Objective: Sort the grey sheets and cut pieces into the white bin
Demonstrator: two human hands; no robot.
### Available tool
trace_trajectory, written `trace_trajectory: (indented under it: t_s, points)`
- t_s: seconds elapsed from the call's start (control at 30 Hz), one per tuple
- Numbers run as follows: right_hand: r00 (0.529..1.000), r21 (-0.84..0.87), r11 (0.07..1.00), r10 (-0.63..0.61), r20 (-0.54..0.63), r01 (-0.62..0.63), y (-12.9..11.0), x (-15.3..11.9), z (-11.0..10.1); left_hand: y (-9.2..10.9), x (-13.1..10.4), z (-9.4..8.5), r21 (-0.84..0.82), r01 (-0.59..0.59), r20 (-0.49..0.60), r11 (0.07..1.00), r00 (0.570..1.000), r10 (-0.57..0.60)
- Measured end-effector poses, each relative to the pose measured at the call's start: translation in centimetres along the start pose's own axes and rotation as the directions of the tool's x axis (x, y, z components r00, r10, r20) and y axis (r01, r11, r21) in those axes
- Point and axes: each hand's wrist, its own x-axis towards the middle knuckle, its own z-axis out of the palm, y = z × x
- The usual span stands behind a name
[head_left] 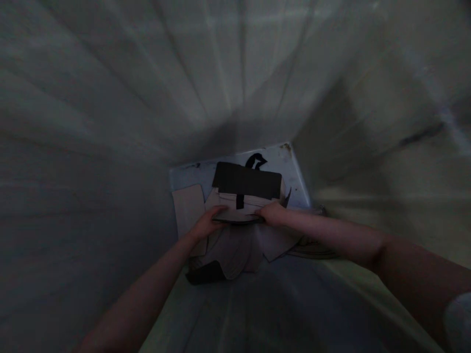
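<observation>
Deep inside a pale, dim bin, my two hands hold a beige and dark panel [247,182] by its near edge. A short black strap or tab shows at the middle of its beige part. My left hand [209,223] grips the left corner, with the fingertips on top. My right hand [273,214] pinches the right side of the same edge. Under and below the panel lie more beige pieces [235,250], one with a dark end [206,272].
Tall pale walls [235,63] rise on all sides. A flat beige piece [189,208] lies left on the white floor [296,171]. A black strap loop [256,160] shows behind the panel, and stacked curved pieces [312,250] lie to the right, below my forearm.
</observation>
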Motion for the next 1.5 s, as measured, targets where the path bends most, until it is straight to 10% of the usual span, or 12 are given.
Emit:
trace_trajectory:
  t_s: [0.3, 0.57, 1.1, 1.3, 1.5]
  points:
    - [0.995, -0.106, 0.990, 0.096, 0.015, -0.094, 6.3, -2.6, -0.2, 0.3, 0.1, 2.8, -0.088, 0.010, -0.021, 0.996, 1.000, -0.012]
    - [0.994, -0.061, 0.997, 0.045, -0.098, -0.051, 4.6, -3.2, 0.7, 1.3, -3.0, 1.9, -0.162, 0.045, -0.056, 0.986, 0.997, -0.055]
    - [0.998, -0.029, 1.000, -0.004, -0.070, 0.002, 3.7, -2.8, 0.6, 3.2, -3.1, -0.5, 0.734, -0.068, 0.195, 0.675, 0.974, -0.114]
    - [0.998, 0.115, 0.992, -0.058, 0.041, 0.053, 3.8, 0.9, -0.1, 4.6, -2.3, 5.7, 0.799, -0.195, 0.265, 0.568, 0.963, -0.042]
    - [0.957, 0.109, 0.969, 0.238, -0.168, -0.222, 4.8, 6.4, -1.6, 4.2, -2.1, 9.1, 0.778, -0.293, 0.383, 0.556, 0.922, -0.051]
